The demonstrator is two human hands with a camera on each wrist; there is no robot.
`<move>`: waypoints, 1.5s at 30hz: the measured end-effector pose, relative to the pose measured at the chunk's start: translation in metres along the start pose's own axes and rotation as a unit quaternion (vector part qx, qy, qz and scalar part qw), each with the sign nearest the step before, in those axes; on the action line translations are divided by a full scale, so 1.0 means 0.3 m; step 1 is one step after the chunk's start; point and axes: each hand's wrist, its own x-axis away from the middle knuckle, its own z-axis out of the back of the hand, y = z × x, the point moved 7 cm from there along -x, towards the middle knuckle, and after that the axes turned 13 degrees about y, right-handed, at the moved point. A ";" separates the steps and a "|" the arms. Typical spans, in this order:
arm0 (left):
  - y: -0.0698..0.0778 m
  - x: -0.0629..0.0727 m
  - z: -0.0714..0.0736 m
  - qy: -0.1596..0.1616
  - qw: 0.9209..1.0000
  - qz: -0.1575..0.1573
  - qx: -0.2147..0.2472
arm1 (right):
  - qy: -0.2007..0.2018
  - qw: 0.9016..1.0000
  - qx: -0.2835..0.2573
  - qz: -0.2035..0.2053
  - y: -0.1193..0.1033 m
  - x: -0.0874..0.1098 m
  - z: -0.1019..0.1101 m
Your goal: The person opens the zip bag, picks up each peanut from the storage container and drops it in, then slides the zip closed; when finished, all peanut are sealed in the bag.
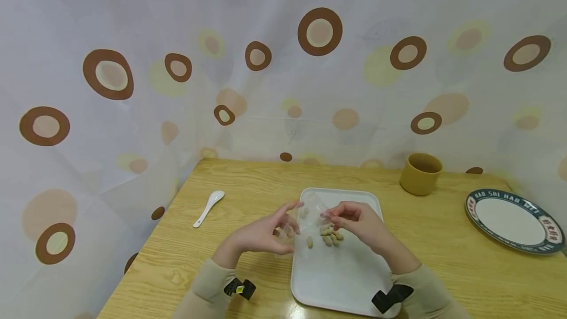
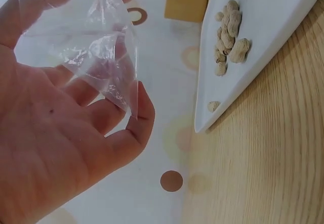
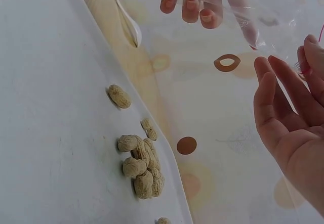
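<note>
A clear plastic bag (image 2: 96, 42) hangs between the two hands over the left side of the tray. My left hand (image 1: 266, 233) cups it from the left, with bent fingers around its lower part; in the left wrist view the little finger (image 2: 142, 115) curls at a corner of the bag. On the other side my right hand (image 1: 356, 220) pinches the bag's edge between thumb and fingertips, where a thin red line shows. Several unshelled peanuts (image 1: 329, 238) lie in a small heap on the white tray (image 1: 341, 284), with one peanut (image 3: 119, 96) apart from them.
A white spoon (image 1: 208, 209) lies on the wooden table (image 1: 248, 181) left of the tray. Behind the tray to the right stands a mustard-yellow cup (image 1: 418, 176). A plate with a dark patterned rim (image 1: 483, 233) lies far right. Spotted cloth (image 1: 274, 87) hangs behind the table.
</note>
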 end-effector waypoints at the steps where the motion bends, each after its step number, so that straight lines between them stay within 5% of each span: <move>1: -0.002 -0.001 0.002 0.000 1.000 0.001 -0.002 | 0.002 1.000 0.003 -0.001 -0.001 -0.001 0.001; 6: -0.005 -0.005 0.006 0.015 0.999 0.009 -0.036 | 0.008 1.000 0.011 -0.001 -0.004 -0.001 -0.001; 15: 0.059 -0.043 -0.004 0.139 0.986 -0.001 -0.088 | 0.002 0.999 0.016 0.028 -0.027 0.006 -0.051; 19: 0.067 -0.060 -0.016 0.170 0.981 -0.005 -0.098 | 0.001 0.999 0.026 0.031 -0.031 0.008 -0.068; 33: 0.041 -0.064 -0.030 0.159 0.987 -0.019 -0.007 | -0.025 0.998 0.048 0.035 -0.025 0.007 -0.072; 45: 0.020 -0.056 -0.019 0.169 0.986 -0.011 -0.001 | 0.013 0.995 0.101 0.007 0.028 -0.026 0.055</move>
